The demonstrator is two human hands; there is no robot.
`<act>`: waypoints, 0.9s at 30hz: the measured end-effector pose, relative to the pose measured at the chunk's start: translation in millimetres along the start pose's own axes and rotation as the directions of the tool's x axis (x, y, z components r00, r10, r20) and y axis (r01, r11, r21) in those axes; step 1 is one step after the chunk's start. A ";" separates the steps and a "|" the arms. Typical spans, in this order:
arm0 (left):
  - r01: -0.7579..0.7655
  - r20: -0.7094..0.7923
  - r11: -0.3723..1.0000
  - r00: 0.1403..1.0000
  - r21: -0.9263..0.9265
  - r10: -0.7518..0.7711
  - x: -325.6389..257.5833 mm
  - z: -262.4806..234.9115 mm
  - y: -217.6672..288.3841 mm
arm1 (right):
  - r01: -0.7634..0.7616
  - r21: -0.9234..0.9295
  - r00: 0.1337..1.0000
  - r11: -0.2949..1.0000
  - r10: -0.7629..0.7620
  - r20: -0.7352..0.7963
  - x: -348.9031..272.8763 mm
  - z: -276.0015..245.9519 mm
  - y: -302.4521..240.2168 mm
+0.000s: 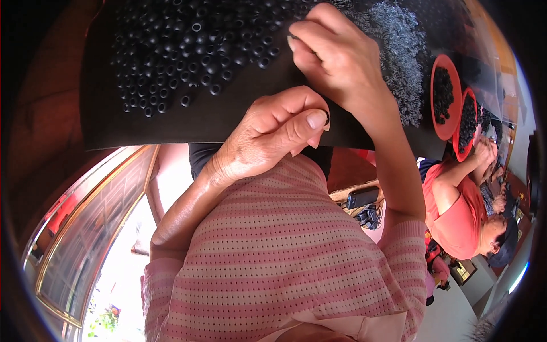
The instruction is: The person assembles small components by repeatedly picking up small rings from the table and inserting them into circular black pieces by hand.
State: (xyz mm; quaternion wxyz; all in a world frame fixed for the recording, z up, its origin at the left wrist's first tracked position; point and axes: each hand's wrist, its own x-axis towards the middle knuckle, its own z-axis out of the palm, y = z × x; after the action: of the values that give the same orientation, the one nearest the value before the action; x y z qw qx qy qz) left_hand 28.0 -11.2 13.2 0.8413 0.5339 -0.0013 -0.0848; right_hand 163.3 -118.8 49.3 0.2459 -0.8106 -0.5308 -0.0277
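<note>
My left hand (268, 130) is closed above the near edge of a black work surface (188, 128), thumb pressed against the curled index finger. A dark sliver shows at its thumb tip, too little to name. Farther off and to the right, my right hand (341, 60) is curled, fingertips turned inward over the surface. What it holds, if anything, is hidden. To the left of it lies a spread of small, round, hollow black caps (185, 57). Just beyond its wrist on the right is a heap of small grey-blue spiky pieces (401, 62).
Two red bowls (452, 122) of dark small parts stand at the surface's right end. Past them, a person in a red shirt (456, 205) sits with hands raised together. A dark phone-like device (362, 197) and a black cable bundle (369, 216) lie lower, right of my lap.
</note>
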 end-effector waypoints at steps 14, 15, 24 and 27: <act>-0.019 -0.045 0.983 0.999 -0.181 0.011 -2.3 -0.3 -1.5 | -0.013 0.540 0.997 0.842 0.055 -0.061 -57.4 -20.8 -11.2; -0.014 -0.043 0.989 0.999 -0.149 0.008 -1.8 -0.1 -1.1 | -0.011 0.540 0.997 0.841 0.054 -0.063 -59.0 -23.0 -14.3; 0.051 -0.051 0.976 0.997 -0.211 -0.063 -2.1 3.3 3.6 | 0.031 0.624 0.984 0.781 0.085 -0.155 -66.2 -18.7 -21.7; 0.065 -0.049 0.976 0.996 -0.209 -0.077 -2.3 4.4 5.0 | 0.045 0.633 0.981 0.772 0.085 -0.173 -67.5 -20.5 -23.9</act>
State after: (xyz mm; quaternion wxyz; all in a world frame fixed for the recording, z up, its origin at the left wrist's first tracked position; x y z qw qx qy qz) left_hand 26.0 -12.8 19.8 0.8884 0.4452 0.0507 -0.0994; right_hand 117.4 -177.2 55.4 0.5550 -0.6792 -0.4740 0.0775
